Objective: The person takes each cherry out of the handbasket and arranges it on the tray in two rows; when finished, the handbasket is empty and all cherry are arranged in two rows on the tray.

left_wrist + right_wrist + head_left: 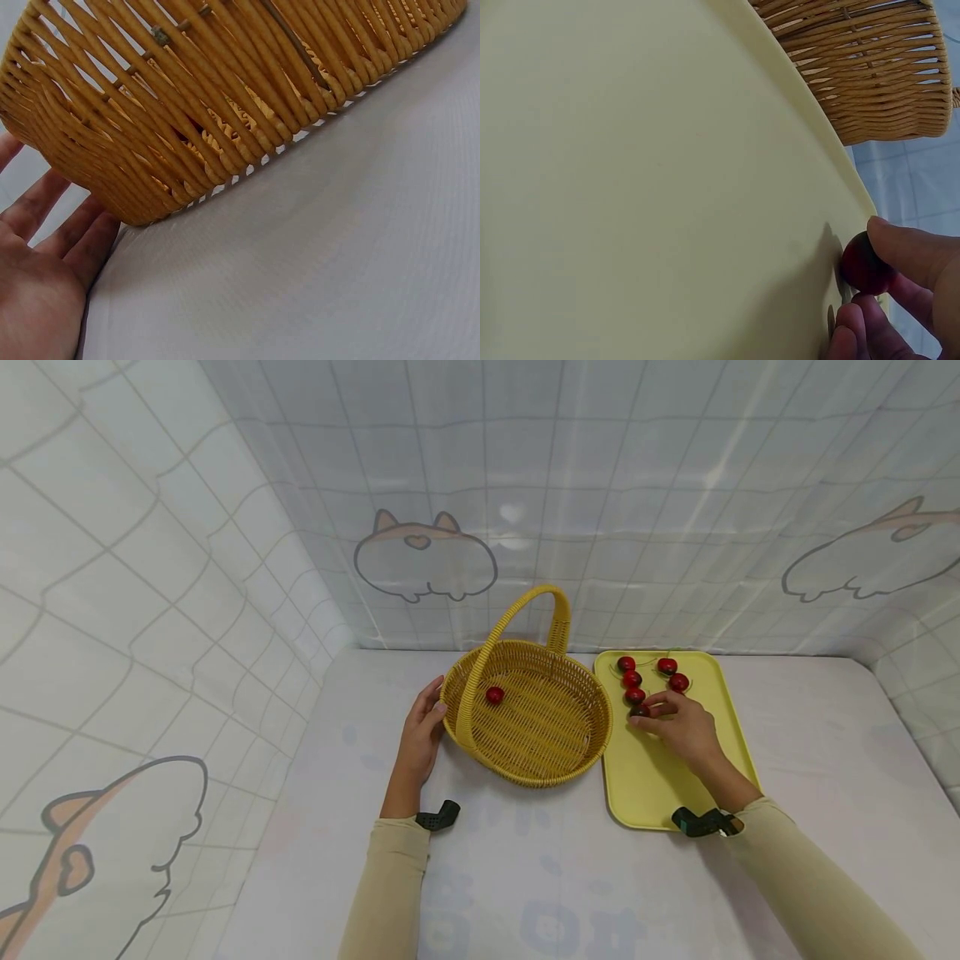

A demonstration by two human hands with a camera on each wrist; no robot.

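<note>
A yellow woven basket (536, 777) with a tall arched handle stands on the table, with one red cherry (494, 695) inside. My left hand (424, 731) touches the basket's left side, its fingers fairly straight along the wicker wall (187, 97). Over the yellow tray (637, 793) to the right, my right hand (686, 727) pinches a dark red cherry (866, 264) between thumb and fingers. Just beyond those fingertips, several cherries (632, 679) form a column on the tray. Two more cherries (678, 682) lie to their right, with thin stems showing.
The tray's left rim (606, 760) runs close beside the basket. A pale cloth (510, 868) with faint prints covers the table. Behind it hangs a white grid-patterned curtain (645, 527), and another patterned sheet (150, 652) rises on the left.
</note>
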